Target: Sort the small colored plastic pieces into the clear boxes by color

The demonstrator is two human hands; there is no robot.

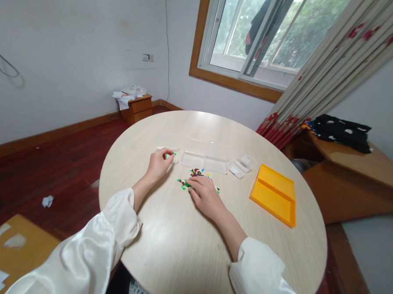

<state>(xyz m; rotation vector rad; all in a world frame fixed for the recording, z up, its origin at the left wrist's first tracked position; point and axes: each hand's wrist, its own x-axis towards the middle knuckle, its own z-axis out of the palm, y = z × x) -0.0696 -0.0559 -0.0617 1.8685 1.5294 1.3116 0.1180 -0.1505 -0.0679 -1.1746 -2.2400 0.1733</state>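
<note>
Pieces (197, 172) of small, multicoloured plastic lie heaped on the round, pale bench (165, 242), likely light, stiff, best pinched edgewise. The left hand (158, 164) grip pinches a green piece (175, 154) near a clear plastic box (175, 160); the right hand (207, 196) obstructs some, its grip I cannot tell. A clear, divided tray (204, 162) sits beyond.

On the round, pale wood-grain desk (178, 247) we have small multicoloured pieces (197, 171) before a clear rectangular plastic box (194, 159), our right hand (207, 195) over some, our left hand (159, 163) left of the box, a yellow rectangular tray (269, 201) rightward.
</note>
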